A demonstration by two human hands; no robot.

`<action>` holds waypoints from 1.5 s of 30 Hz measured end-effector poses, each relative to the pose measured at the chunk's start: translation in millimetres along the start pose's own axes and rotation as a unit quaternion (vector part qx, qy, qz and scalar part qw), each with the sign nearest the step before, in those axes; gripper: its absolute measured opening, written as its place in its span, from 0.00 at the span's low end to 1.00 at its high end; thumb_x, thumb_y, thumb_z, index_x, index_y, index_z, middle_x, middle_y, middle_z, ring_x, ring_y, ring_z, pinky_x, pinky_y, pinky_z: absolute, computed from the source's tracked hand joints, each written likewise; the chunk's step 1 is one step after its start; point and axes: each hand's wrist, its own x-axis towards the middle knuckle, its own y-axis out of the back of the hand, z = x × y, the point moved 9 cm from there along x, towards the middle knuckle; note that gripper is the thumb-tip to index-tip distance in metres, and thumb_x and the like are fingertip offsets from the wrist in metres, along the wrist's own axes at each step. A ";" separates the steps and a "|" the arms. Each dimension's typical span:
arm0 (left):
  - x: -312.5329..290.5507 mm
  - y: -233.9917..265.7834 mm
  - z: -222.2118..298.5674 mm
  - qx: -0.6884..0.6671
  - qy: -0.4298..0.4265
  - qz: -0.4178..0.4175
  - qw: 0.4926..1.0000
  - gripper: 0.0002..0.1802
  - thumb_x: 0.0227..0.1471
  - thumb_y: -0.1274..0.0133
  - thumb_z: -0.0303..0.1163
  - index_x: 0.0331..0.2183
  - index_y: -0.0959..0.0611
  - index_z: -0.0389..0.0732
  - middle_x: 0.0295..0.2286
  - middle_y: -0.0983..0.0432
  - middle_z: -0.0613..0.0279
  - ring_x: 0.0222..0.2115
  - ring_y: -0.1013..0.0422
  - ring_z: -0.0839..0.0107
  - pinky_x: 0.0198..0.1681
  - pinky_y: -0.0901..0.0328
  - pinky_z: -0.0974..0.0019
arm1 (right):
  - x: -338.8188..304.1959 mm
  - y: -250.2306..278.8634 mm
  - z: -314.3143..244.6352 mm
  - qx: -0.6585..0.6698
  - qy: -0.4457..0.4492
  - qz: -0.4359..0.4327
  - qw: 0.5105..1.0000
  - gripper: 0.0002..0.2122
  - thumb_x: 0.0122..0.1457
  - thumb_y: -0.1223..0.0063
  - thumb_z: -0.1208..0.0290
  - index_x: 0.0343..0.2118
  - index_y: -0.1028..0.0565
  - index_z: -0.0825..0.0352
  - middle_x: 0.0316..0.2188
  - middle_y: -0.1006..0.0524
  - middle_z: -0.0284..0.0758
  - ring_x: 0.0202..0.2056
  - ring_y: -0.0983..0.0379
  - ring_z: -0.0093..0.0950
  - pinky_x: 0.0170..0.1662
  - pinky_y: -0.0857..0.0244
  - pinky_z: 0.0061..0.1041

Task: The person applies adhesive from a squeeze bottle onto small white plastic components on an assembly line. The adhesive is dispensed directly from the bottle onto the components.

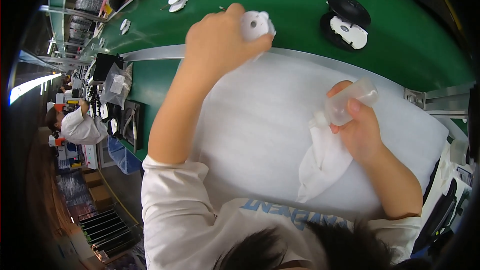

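My left hand (pixel 220 40) reaches over the green belt and grips a round white plastic part (pixel 254 24) with a hole in its middle. Its thumb lies along the part's near edge. In my right hand (pixel 359 132) is a translucent plastic bottle (pixel 357 99), tipped with its neck pointing lower left. A white cloth (pixel 322 162) hangs from around the bottle's neck, above the white sheet. My right fingers wrap the bottle's body.
A white padded sheet (pixel 250 120) covers the worktop before me, with a metal rail (pixel 345 62) behind it. On the green belt (pixel 290 0) lie a black round housing (pixel 345 27) and several white parts (pixel 177 0). A co-worker (pixel 82 127) sits far left.
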 end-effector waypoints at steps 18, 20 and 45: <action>72.4 -73.6 -191.2 -0.071 0.285 0.021 0.956 0.32 0.36 0.51 0.57 0.35 0.26 0.38 0.33 0.28 0.50 0.36 0.32 0.57 0.39 0.37 0.63 | 2.2 3.0 -3.3 -0.012 0.009 0.017 1.000 0.18 0.44 0.54 0.55 0.33 0.33 0.65 0.21 0.33 0.31 0.21 0.39 0.19 0.24 0.45 0.17; 66.3 -85.7 -211.0 -0.050 0.296 0.033 0.953 0.31 0.36 0.49 0.55 0.34 0.26 0.38 0.33 0.28 0.50 0.37 0.32 0.56 0.39 0.38 0.64 | 1.0 4.1 -5.0 0.002 0.012 0.014 1.000 0.18 0.44 0.54 0.57 0.33 0.33 0.66 0.22 0.33 0.31 0.22 0.40 0.20 0.25 0.46 0.18; 39.3 -33.3 -132.3 -0.439 0.208 0.121 0.866 0.37 0.35 0.43 0.44 0.44 0.36 0.32 0.32 0.28 0.58 0.35 0.33 0.70 0.38 0.43 0.70 | 0.5 3.9 -4.1 0.010 0.014 0.021 1.000 0.18 0.44 0.54 0.55 0.34 0.34 0.64 0.24 0.33 0.30 0.23 0.39 0.19 0.26 0.46 0.16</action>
